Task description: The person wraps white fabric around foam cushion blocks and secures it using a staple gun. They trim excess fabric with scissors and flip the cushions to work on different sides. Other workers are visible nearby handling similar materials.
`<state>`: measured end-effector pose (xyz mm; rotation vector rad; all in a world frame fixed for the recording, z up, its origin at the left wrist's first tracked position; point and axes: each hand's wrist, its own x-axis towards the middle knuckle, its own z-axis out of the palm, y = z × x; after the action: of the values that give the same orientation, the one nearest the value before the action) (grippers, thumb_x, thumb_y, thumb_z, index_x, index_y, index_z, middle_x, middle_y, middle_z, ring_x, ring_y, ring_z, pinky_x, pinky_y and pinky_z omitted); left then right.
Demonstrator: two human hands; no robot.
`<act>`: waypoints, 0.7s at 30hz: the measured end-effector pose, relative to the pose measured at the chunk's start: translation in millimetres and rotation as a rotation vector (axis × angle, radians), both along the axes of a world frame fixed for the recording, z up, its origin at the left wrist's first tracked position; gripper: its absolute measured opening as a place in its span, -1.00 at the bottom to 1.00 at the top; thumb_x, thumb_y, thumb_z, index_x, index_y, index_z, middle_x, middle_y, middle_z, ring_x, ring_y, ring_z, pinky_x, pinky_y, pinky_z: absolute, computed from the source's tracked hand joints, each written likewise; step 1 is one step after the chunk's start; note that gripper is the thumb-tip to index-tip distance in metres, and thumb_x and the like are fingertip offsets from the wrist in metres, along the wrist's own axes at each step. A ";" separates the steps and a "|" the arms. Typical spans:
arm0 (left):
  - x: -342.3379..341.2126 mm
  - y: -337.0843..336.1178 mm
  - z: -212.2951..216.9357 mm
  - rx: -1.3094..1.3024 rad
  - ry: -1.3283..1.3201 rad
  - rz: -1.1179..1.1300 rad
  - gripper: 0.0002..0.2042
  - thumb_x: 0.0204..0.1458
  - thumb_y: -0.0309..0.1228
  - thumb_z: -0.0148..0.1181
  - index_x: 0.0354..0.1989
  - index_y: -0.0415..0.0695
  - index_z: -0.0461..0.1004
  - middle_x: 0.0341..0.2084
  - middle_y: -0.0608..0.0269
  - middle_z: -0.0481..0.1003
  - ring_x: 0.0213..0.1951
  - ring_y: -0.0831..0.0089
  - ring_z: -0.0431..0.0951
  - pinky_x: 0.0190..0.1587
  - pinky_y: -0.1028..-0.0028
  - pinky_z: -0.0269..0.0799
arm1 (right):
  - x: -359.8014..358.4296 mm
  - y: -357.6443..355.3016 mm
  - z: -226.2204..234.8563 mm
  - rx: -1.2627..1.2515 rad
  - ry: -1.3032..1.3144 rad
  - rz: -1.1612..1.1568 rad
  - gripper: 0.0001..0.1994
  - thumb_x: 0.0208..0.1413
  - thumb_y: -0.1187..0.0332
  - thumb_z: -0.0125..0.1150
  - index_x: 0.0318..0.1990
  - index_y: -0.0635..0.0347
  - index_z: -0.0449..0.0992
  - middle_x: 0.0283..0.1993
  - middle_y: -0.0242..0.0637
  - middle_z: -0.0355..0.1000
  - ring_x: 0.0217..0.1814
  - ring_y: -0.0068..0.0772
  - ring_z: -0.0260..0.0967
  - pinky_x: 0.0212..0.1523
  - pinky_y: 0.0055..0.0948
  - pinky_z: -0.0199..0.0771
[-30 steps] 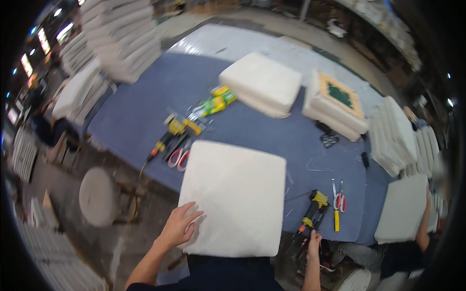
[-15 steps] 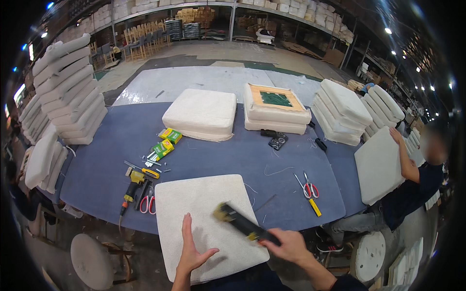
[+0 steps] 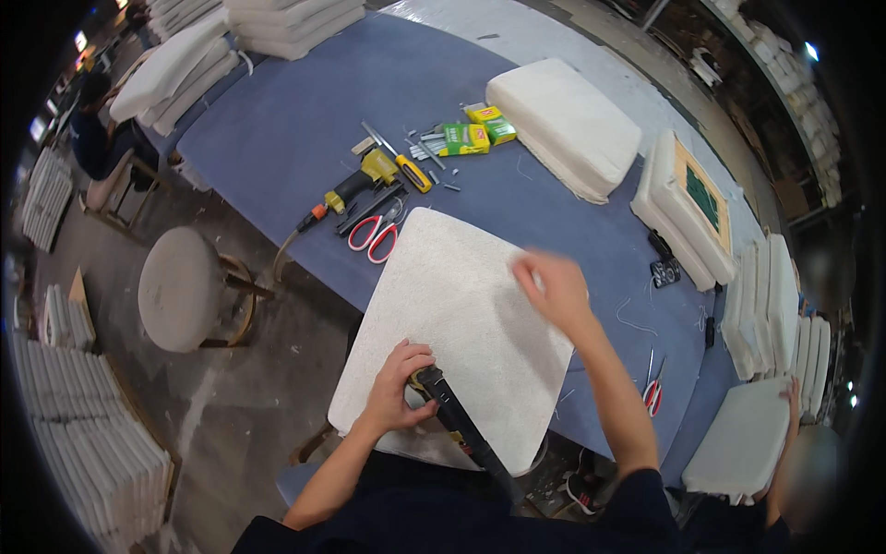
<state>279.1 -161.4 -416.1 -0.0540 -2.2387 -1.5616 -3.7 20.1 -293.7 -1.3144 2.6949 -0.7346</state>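
Observation:
A pale, square cushion [image 3: 452, 305] lies in front of me, partly on the table edge and partly over my lap. My left hand [image 3: 399, 392] is closed around the yellowish end of a long black tool [image 3: 457, 420], which slants down toward my body across the cushion's near side. I cannot make out the tool's exact kind. Over the cushion's right side hovers my right hand [image 3: 558, 291], blurred by motion, its fingers looking bent and no object showing in them. Red-handled scissors [image 3: 374, 238] rest beside the cushion's far left corner.
Left of centre on the blue table [image 3: 305, 120] lie a yellow staple gun [image 3: 355, 185], a yellow-handled screwdriver [image 3: 411, 171] and green-yellow boxes [image 3: 466, 138] with staple strips. Cushions [image 3: 563, 120] stand beyond. A stool [image 3: 185, 286] is at left. A person's hand [image 3: 792, 397] holds another cushion at right.
The black tool has passed from my right hand to my left. My right hand has moved up over the cushion. The view has swung left and tilted, and the cushion appears turned.

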 end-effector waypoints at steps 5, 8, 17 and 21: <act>-6.4 1.3 -6.1 -0.018 0.065 0.027 -0.24 -0.23 -0.38 0.53 0.28 -0.01 0.42 0.18 -0.04 0.53 0.26 -0.12 0.54 0.52 -0.23 0.18 | -149.1 -149.0 -141.1 0.055 0.019 -0.153 -0.41 0.19 0.14 0.47 0.35 0.06 0.50 0.24 -0.08 0.50 0.25 0.08 0.52 0.27 -0.02 0.57; -10.0 2.3 -11.1 -0.057 0.079 0.021 -0.24 -0.22 -0.32 0.54 0.28 -0.03 0.43 0.18 -0.07 0.52 0.29 -0.16 0.52 0.50 -0.23 0.21 | -168.5 -176.4 -185.6 0.207 0.137 -0.160 -0.57 0.21 0.17 0.43 0.19 0.04 0.58 0.24 -0.10 0.55 0.29 0.09 0.53 0.19 0.05 0.62; -4.4 6.3 -20.9 -0.046 0.073 0.045 -0.22 -0.22 -0.30 0.55 0.30 -0.02 0.38 0.12 -0.05 0.56 0.18 -0.09 0.59 0.48 -0.26 0.21 | 78.9 -22.6 -22.2 -0.540 -0.263 -0.165 -0.81 0.17 0.39 0.46 -0.09 0.16 0.67 -0.21 -0.21 0.62 -0.24 -0.26 0.57 -0.14 -0.28 0.57; -5.9 7.0 -25.9 -0.027 0.073 0.037 -0.23 -0.23 -0.34 0.51 0.30 -0.06 0.40 0.11 0.00 0.56 0.20 -0.06 0.58 0.50 -0.24 0.18 | 212.2 42.1 6.1 -0.395 -0.266 -0.199 -0.78 0.04 0.47 0.53 -0.15 0.17 0.66 -0.26 -0.25 0.56 -0.25 -0.13 0.52 -0.18 -0.22 0.51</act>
<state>273.3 -154.4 -442.0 -0.0754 -2.1920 -1.4861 208.4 62.2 -287.7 -0.9208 2.5687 -1.4111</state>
